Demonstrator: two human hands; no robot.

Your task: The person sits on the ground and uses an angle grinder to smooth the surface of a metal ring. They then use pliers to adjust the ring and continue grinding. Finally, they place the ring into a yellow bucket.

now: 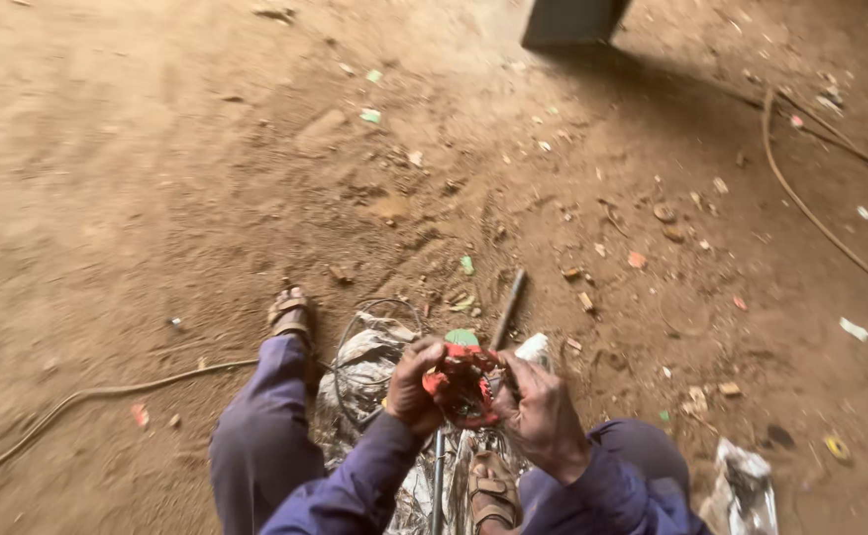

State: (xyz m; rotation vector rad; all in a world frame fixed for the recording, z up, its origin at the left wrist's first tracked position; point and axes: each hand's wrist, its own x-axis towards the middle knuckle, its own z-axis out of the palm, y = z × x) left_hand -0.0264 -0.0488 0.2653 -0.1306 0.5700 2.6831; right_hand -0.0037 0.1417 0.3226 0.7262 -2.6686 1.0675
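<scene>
red toothed part [461,384] gripped between left hand [413,386] and right hand [543,411], fingers closed round it (edges hidden)

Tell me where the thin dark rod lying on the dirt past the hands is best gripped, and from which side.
Probably mid-shaft, from above. The rod lies flat and bare on the ground, slanting away from the left hand and right hand, which hold a red part. Its near end runs toward crumpled sheeting.

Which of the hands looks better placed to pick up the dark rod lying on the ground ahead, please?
Probably the right hand: the dark rod lies just beyond it, while the left hand sits farther over. Both grip the red part.
</scene>
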